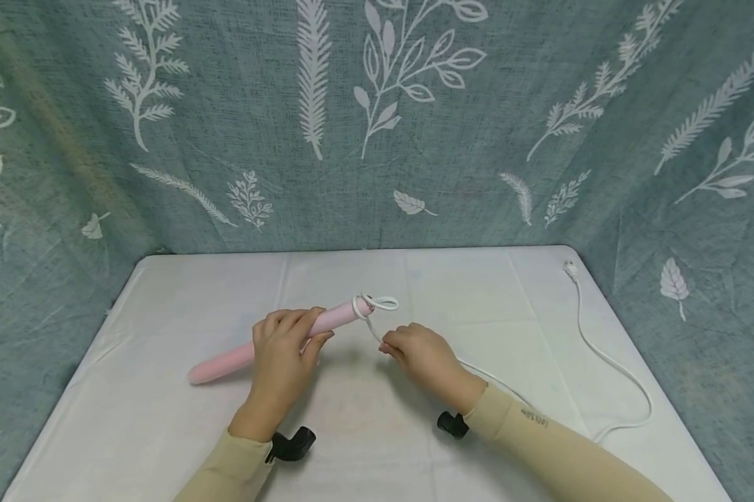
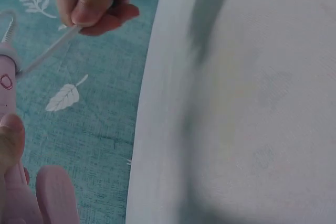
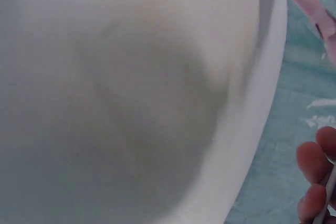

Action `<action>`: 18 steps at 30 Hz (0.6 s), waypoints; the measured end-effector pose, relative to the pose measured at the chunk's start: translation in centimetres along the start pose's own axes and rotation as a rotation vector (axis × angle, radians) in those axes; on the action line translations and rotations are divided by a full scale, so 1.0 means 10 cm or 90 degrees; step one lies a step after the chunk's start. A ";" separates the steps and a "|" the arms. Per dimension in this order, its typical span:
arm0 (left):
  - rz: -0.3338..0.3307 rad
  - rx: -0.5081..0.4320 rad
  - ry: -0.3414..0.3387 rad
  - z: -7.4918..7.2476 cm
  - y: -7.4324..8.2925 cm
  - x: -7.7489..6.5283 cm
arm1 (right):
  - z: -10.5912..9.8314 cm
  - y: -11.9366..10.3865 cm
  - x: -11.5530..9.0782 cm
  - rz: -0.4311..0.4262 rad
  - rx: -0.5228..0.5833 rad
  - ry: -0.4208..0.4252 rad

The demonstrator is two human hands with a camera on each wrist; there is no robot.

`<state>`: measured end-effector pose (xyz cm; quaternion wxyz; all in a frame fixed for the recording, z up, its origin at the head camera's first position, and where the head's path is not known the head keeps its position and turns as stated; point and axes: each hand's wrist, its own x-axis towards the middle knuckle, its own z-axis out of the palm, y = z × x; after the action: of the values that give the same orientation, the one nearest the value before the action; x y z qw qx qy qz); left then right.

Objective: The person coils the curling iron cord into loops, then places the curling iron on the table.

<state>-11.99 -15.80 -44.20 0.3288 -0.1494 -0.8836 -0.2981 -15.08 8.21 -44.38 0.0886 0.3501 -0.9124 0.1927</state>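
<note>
A pink curling iron (image 1: 222,364) is held slantwise over the table, its rounded tip to the left. My left hand (image 1: 282,359) grips it around the middle, thumb along the near side. At the handle's end the white power cord (image 1: 491,377) makes a loop round the handle and a small bend beyond it. To the right, my right hand (image 1: 427,357) pinches the cord between thumb and fingers, holding a short stretch taut. In the left wrist view, the handle (image 2: 7,98) shows a small ring-shaped mark near the cord. Part of the iron is hidden behind my left hand.
From my right hand the cord runs along the right side of the white-covered table (image 1: 182,300), ending at a plug (image 1: 571,270) near the far right corner. Leaf-patterned green curtains (image 1: 339,195) hang behind and on both sides. Black wrist cameras (image 1: 293,444) sit under both wrists.
</note>
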 end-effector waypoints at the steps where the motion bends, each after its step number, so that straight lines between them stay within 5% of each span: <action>1: -0.004 0.002 -0.002 0.00 0.00 0.00 | 0.00 -0.02 -0.01 -0.009 -0.004 0.007; 10: -0.041 0.019 -0.038 0.05 -0.02 0.01 | 0.02 -0.08 -0.10 -0.094 -0.067 0.095; 18: -0.060 0.035 -0.066 0.10 -0.05 0.00 | -0.09 -0.17 -0.13 -0.157 -0.089 0.095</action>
<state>-12.68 -15.60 -45.05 0.2720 -0.1136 -0.9134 -0.2809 -13.01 8.22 -43.43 0.2030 0.4371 -0.8646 0.1419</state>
